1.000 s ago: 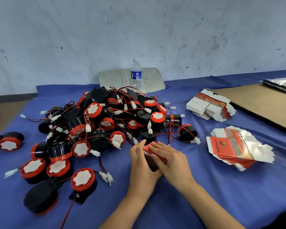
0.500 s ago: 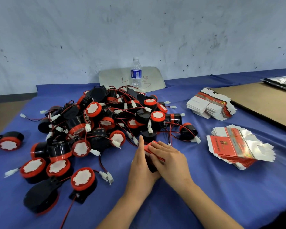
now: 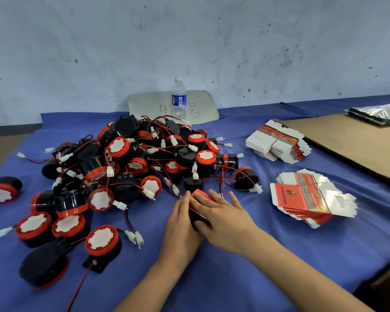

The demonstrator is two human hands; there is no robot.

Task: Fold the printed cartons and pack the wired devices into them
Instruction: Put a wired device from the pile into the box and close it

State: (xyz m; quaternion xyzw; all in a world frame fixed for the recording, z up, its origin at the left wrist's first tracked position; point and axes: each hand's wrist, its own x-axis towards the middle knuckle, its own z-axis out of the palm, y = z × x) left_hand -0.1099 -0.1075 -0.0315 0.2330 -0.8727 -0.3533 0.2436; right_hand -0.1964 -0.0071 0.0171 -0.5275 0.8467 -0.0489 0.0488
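Carton (image 3: 202,195): middle of worktop (image 3: 234,278), just before device pile (image 3: 144,165), between both hands.
Left hand (image 3: 180,219): fingers straight, pressed against carton's left side.
Right hand (image 3: 225,219): spread flat over carton's top, nothing clasped.

One head-worn wide-angle view, facing forward and down across the blue cloth (image 3: 212,289). Close range. Forearms enter from the bottom edge, with left hand (image 3: 180,221) and right hand (image 3: 223,218) just below frame centre. Beyond the fingertips is the device pile (image 3: 126,172), then the water bottle (image 3: 179,97) and the wall (image 3: 189,41) filling the top. Right of the fingers is the near carton stack (image 3: 302,199), and the far carton stack (image 3: 277,143) lies beyond it.
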